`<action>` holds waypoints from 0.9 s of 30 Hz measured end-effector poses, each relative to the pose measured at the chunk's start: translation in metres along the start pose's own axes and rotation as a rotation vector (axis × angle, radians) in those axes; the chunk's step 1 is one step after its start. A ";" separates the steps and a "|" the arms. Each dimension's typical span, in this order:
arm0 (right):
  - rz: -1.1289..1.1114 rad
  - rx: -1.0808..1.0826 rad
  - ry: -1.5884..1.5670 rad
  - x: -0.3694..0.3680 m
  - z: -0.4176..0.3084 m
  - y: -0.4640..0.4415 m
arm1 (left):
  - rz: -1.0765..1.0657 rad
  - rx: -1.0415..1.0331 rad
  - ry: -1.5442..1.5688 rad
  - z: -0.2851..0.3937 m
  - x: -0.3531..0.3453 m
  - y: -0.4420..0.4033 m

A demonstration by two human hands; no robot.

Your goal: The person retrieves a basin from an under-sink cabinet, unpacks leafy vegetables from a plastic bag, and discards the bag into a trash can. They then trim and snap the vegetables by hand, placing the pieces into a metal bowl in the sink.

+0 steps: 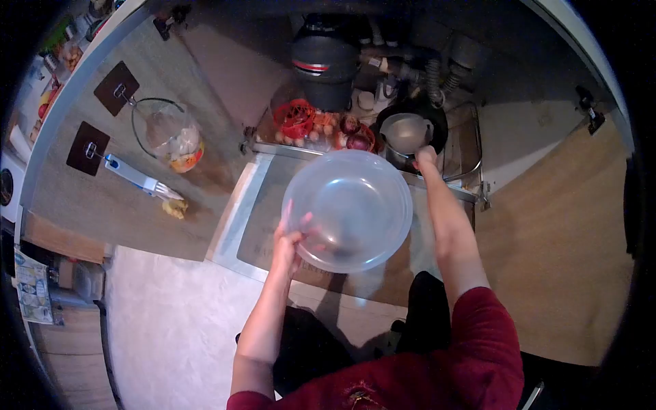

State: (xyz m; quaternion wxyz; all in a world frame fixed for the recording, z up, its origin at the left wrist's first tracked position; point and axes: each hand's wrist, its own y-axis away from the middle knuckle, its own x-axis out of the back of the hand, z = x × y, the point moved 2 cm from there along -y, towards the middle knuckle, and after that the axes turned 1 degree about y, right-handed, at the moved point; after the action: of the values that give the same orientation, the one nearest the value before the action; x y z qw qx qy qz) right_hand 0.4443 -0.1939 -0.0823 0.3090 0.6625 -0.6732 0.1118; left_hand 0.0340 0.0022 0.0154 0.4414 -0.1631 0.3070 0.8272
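Observation:
In my left hand [290, 239] is a large translucent plastic bowl [347, 205], gripped by its left side and held over the cabinet's front edge. Its open side faces up toward me. My right hand [426, 158] reaches into the cabinet, with its fingers closed at the edge of a pale rounded vessel [406, 133]. That vessel sits in or over a dark pan [437, 126]; the exact grip is partly hidden. Left of the pan lie red onions [358, 141] and a red net bag [295, 117] among other small vegetables.
A black cylindrical unit [325, 72] and grey drain pipes [434, 75] fill the cabinet's back. On the open left door [205, 225], hooks carry a clear container [174, 133] and a white-and-blue brush-like tool [137, 176]. The right door [553, 260] stands open too.

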 end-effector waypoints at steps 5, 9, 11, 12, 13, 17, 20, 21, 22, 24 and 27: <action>-0.500 0.022 -0.386 0.024 -0.037 0.093 | -0.036 -0.067 -0.018 0.006 0.004 -0.001; -0.654 0.089 -0.478 0.076 -0.070 0.211 | -0.030 -0.093 0.043 0.016 0.014 -0.008; -0.638 0.193 -0.608 0.086 -0.074 0.257 | -0.041 -0.168 0.039 0.018 0.015 -0.010; -0.649 0.191 -0.591 0.077 -0.062 0.267 | -0.028 -0.167 0.054 0.017 0.013 -0.010; -0.608 0.315 -0.629 0.065 -0.048 0.271 | -0.037 -0.182 0.038 0.018 0.010 -0.009; -0.587 0.480 -0.638 0.052 -0.051 0.287 | 0.025 -0.210 0.014 0.017 0.004 0.003; -0.636 0.455 -0.607 0.046 -0.058 0.290 | 0.066 -0.238 0.035 0.017 0.013 0.017; -0.625 0.466 -0.586 0.042 -0.060 0.291 | 0.091 -0.241 0.038 0.021 0.013 0.025; -0.653 0.462 -0.580 0.038 -0.060 0.292 | 0.102 -0.261 0.047 0.027 0.012 0.033; -0.579 0.586 -0.559 0.031 -0.060 0.300 | 0.165 -0.279 0.048 0.040 0.013 0.047; -0.613 0.493 -0.569 0.031 -0.065 0.307 | 0.266 -0.249 -0.004 0.050 0.004 0.063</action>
State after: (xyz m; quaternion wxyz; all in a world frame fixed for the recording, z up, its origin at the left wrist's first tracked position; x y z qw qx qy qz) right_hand 0.1683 -0.1533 0.0653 -0.0346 0.8880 -0.4584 -0.0138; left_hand -0.0205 0.0109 0.0738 0.3053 -0.1727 0.2203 0.9102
